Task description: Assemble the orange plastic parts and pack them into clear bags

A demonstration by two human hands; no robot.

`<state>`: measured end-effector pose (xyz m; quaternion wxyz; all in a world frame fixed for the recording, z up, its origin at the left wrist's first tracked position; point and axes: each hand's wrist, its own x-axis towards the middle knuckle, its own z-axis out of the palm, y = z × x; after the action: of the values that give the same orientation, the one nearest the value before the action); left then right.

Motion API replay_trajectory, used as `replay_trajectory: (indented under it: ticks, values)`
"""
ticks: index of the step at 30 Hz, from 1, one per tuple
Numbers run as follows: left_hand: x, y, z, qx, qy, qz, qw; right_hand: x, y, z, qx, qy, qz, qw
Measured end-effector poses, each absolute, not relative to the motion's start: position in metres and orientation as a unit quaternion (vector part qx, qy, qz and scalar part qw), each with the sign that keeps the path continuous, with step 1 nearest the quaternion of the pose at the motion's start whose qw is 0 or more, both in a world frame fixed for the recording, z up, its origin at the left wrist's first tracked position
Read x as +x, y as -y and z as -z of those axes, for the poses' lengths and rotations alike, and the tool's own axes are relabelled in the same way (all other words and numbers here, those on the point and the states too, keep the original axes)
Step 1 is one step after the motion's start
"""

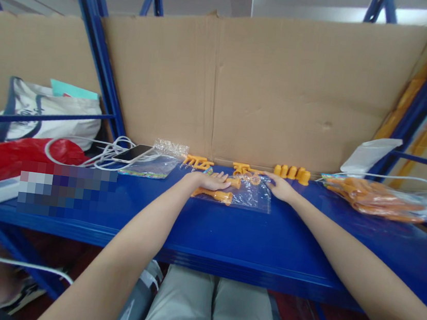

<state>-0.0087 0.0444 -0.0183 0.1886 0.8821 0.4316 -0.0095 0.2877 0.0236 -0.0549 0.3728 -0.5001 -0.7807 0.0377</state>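
My left hand [213, 181] lies flat, fingers stretched out, on a clear plastic bag [253, 198] that rests on the blue shelf [227, 234]. Orange plastic pieces [217, 196] sit inside the bag just under that hand. On the bag's right top corner rests my right hand [280, 187], fingers extended toward more orange parts [244, 169]. A row of small orange caps [292, 173] stands just behind my right hand, against the cardboard.
A cardboard sheet [269, 89] backs the shelf. At left lie a phone [133, 153] with white cables, another clear bag [150, 165], a red bag [7, 155] and a white tote [52, 111]. A bag of orange parts [372, 197] lies right. Blue uprights [101, 58] frame the bay.
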Motion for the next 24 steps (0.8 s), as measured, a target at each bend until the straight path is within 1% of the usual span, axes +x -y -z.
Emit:
replay_trajectory:
  ticks: [5,12,18,24]
  values:
    - [-0.008,-0.037,0.012,0.864,-0.473,0.042,0.166,0.278,-0.022,0.057,-0.444,0.826,-0.065,0.341]
    - [-0.010,-0.040,0.015,0.869,-0.466,0.040,0.160,0.275,-0.024,0.059,-0.433,0.838,-0.049,0.328]
    - [-0.011,-0.039,0.015,0.875,-0.459,0.045,0.145,0.269,-0.018,0.056,-0.449,0.833,0.013,0.323]
    - [-0.009,-0.036,0.014,0.871,-0.468,0.044,0.145,0.268,-0.012,0.047,-0.465,0.835,0.089,0.281]
